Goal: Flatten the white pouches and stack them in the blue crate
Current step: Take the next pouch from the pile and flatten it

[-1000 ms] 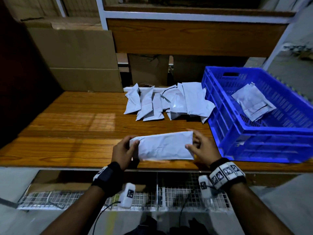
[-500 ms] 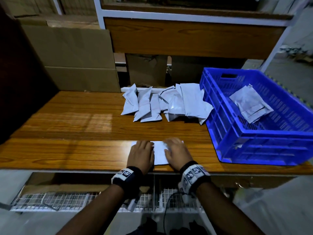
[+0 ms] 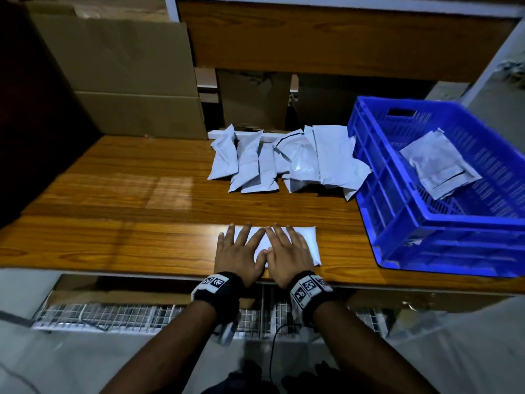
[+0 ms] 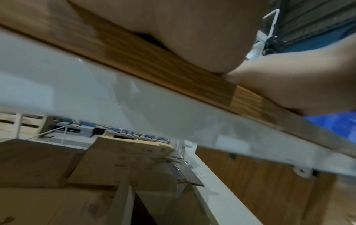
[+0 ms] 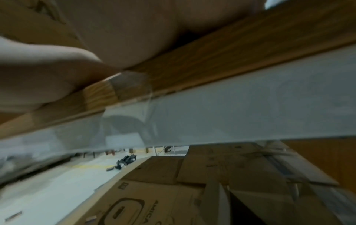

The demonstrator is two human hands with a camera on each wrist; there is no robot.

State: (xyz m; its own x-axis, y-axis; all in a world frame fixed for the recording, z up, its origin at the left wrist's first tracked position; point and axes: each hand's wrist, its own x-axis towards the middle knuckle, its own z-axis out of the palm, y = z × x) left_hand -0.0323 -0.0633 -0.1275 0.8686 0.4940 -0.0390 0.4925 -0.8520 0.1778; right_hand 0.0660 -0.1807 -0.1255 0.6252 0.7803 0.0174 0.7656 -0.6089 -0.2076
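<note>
A white pouch (image 3: 308, 243) lies flat near the front edge of the wooden table (image 3: 113, 234). My left hand (image 3: 238, 248) and right hand (image 3: 287, 248) press down on it side by side, fingers straight and spread. Most of the pouch is hidden under them. Several more white pouches (image 3: 284, 160) lie in a row at the back of the table. The blue crate (image 3: 426, 223) stands at the right with flattened pouches (image 3: 437, 166) inside. Both wrist views show only the heels of the palms (image 4: 202, 38) (image 5: 125, 30) on the table edge.
Cardboard boxes (image 3: 119, 75) stand behind the table at the left. A wooden shelf board (image 3: 326, 41) with a white frame hangs above the back. A wire rack (image 3: 113, 317) runs under the table's front edge. Bare tabletop extends to the left.
The pouch I was holding up by its ends now lies on the table. Both hands have come together on top of it and spread their fingers flat.
</note>
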